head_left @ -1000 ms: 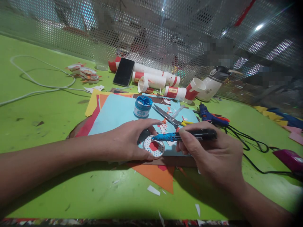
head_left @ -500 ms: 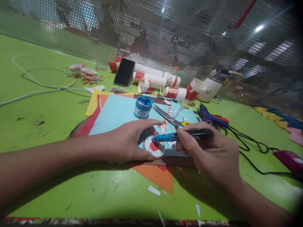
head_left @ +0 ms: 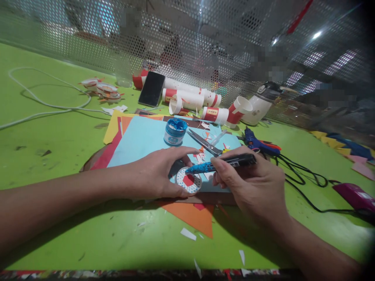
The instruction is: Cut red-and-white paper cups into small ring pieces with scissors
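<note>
Paper disc under left hand, paint jar, scissors behind

My left hand hides the disc's nine o'clock edge. My forearms run off the frame. Beyond the mesh at twelve o'clock, everything's blurred.
</note>
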`<state>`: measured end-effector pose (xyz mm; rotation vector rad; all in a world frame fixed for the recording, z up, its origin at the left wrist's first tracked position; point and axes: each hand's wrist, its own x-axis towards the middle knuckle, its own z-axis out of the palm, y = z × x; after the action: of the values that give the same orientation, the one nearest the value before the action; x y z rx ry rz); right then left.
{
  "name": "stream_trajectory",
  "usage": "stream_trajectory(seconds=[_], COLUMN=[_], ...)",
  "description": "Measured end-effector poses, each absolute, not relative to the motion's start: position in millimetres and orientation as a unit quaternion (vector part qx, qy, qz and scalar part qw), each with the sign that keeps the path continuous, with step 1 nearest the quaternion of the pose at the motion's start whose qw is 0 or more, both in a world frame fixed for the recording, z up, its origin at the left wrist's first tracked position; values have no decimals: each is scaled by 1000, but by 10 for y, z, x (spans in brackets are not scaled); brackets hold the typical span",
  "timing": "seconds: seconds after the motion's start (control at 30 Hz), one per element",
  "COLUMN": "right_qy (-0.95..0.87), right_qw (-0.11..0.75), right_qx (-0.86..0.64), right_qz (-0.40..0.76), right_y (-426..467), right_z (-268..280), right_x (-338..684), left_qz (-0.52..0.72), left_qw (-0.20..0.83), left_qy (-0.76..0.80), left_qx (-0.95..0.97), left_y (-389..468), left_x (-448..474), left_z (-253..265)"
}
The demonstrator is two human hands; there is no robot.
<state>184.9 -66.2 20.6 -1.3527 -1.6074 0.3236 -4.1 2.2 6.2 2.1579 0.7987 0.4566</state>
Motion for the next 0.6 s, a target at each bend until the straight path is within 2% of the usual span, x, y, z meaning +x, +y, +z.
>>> stream_trajectory(seconds=[0.33,0.6], right_qy=[-721,-675], right_qw=[433,490], right_qx=[-538,-549], right_qz=[54,60], right_y=[-682,-748], right_z=[217,291], right_x=[1930,1924], left_qz=[168,170], left_qw=[384,388], left_qy=[323,324], left_qx=[848,846], left_y=[25,21], left_x=[-49,-52], left_z=[64,63])
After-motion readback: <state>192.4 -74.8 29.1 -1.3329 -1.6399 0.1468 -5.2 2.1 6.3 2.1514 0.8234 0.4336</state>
